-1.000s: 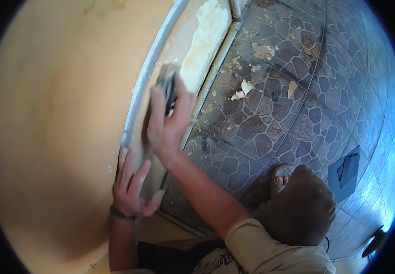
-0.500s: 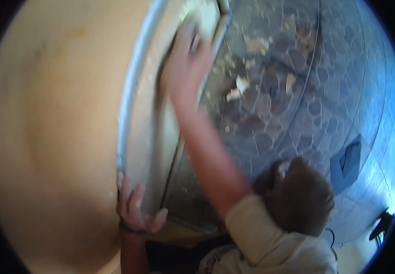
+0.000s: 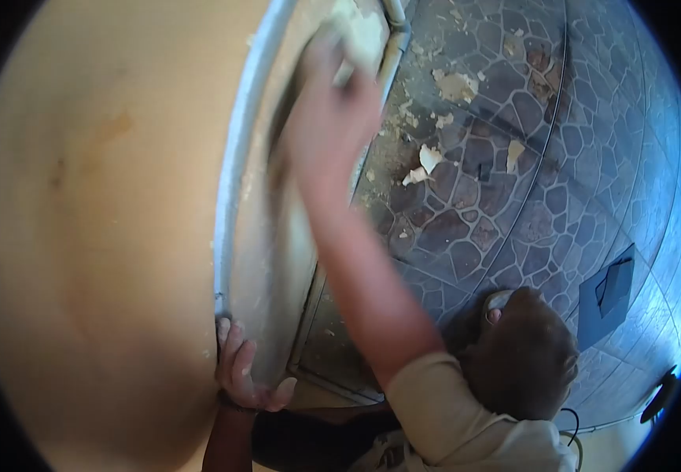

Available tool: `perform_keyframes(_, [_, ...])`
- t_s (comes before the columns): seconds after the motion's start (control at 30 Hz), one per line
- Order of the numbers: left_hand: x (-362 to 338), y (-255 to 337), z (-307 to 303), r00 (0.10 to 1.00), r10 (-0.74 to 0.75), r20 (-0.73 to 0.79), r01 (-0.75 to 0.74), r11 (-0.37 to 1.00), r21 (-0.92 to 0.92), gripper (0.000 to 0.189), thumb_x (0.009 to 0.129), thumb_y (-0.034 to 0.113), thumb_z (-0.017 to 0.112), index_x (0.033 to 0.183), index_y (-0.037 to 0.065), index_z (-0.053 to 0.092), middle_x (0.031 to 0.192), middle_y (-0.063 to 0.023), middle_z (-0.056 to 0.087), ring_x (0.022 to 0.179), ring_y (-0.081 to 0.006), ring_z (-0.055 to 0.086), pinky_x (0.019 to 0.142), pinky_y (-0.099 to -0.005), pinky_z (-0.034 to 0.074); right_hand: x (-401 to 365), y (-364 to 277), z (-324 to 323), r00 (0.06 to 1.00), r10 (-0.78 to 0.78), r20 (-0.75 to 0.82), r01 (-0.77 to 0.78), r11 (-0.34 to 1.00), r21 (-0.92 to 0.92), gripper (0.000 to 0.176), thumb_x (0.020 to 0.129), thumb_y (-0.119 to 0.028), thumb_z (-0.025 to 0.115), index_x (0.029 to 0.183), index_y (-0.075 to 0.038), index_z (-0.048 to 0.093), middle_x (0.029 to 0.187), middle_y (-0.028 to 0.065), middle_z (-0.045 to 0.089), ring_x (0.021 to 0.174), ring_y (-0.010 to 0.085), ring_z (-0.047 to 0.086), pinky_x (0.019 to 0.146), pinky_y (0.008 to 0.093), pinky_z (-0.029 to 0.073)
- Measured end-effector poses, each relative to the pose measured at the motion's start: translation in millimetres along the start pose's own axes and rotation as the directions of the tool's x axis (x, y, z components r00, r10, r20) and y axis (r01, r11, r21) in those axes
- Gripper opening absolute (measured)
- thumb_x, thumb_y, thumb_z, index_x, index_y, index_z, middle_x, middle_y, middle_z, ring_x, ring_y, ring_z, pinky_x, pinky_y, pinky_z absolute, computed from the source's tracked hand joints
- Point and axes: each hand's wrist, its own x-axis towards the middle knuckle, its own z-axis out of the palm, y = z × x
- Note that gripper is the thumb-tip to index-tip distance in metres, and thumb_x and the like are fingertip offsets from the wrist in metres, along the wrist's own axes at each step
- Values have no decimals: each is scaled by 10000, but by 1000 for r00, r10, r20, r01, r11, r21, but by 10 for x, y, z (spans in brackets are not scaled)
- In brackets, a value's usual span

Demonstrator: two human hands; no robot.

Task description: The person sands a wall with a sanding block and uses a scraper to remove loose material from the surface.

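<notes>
My right hand, blurred by motion, reaches along the lower strip of wall at the top of the view. Its fingers are closed around something pale, mostly hidden and too blurred to name, pressed near a bare cream patch. Below it, my left hand rests at the lower end of the light grey pipe, against the wall. Its fingers are stretched out, the thumb stands apart, and no object shows in it. A dark band circles that wrist.
The tan wall fills the left side. A thin pipe runs along the wall's base. Pale flakes lie on the stone-patterned floor. A dark flat piece lies at the right, beyond my brown-covered knee.
The view has shifted slightly, so the wall, flakes and both hands appear a little further right. My right hand stays at the same strip, still blurred; my left hand keeps its place.
</notes>
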Motion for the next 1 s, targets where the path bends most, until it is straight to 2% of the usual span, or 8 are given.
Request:
perform_keyframes(0.1, [89, 38, -1, 1000, 16, -1, -16, 1000, 7, 733, 807, 490, 591, 1255, -62, 411, 1240, -366, 476, 1168, -526, 470, 1006, -593, 365, -35, 295, 90, 905, -400, -146, 380, 913, -146, 275, 914, -181, 528, 910, 82, 608, 731, 209, 548, 567, 235, 453, 560, 383, 382])
perform_keyframes(0.33, [57, -17, 46, 997, 3, 79, -4, 1000, 17, 774, 796, 522, 583, 1270, -49, 362, 1310, -348, 403, 1212, -529, 403, 1031, -617, 307, 402, 74, 139, 985, -116, -129, 142, 967, 213, 380, 889, -211, 585, 1082, 116, 582, 986, 190, 582, 1035, 254, 565, 822, 376, 426])
perform_keyframes(0.5, [31, -9, 108, 999, 42, 2, -41, 999, -33, 693, 793, 491, 601, 1193, -49, 431, 1233, -348, 475, 1172, -534, 447, 999, -611, 362, -412, 246, 10, 838, -538, -88, 543, 813, 211, 340, 873, -88, 567, 1158, 96, 567, 825, 178, 543, 941, 309, 547, 905, 408, 386])
perform_keyframes(0.6, [51, 18, 13, 996, -14, 91, 12, 1000, 23, 677, 784, 494, 603, 1159, -51, 456, 1219, -343, 488, 1153, -527, 468, 1010, -609, 349, 193, -5, 108, 968, -223, -112, 231, 971, 62, 301, 913, -213, 541, 966, 78, 600, 782, 188, 503, 709, 269, 445, 675, 436, 364])
perform_keyframes(0.63, [83, 39, 34, 995, -15, 94, 9, 998, 61, 673, 782, 494, 604, 1151, -50, 463, 1216, -342, 491, 1143, -527, 478, 1011, -610, 346, 626, -3, 158, 975, -194, -108, 218, 930, 297, 290, 917, -204, 543, 941, 81, 592, 1054, 175, 605, 947, 231, 525, 813, 412, 402])
perform_keyframes(0.83, [75, 26, 28, 995, 34, 92, -37, 999, 35, 647, 798, 476, 582, 1143, -63, 483, 1217, -325, 508, 1159, -512, 471, 1021, -598, 327, -456, 271, 20, 879, -465, -106, 466, 885, -22, 303, 903, -149, 590, 1124, 57, 613, 935, 164, 611, 842, 262, 531, 845, 389, 428])
perform_keyframes(0.9, [147, 50, 20, 991, 0, 133, -10, 997, 75, 646, 801, 475, 578, 1146, -63, 487, 1222, -325, 509, 1154, -510, 476, 1031, -593, 314, 106, 266, -19, 977, -185, -104, 166, 971, -169, 237, 937, -175, 552, 1008, 35, 636, 801, 158, 585, 807, 208, 533, 704, 306, 424])
perform_keyframes(1.0, [143, 75, 29, 992, -7, 122, -11, 989, 144, 638, 805, 467, 582, 1167, -52, 499, 1250, -318, 504, 1195, -489, 462, 1041, -583, 305, 339, 191, -537, 854, -162, -495, 278, 945, 170, 262, 966, -226, 503, 988, 11, 614, 810, 139, 571, 834, 228, 521, 698, 290, 429])
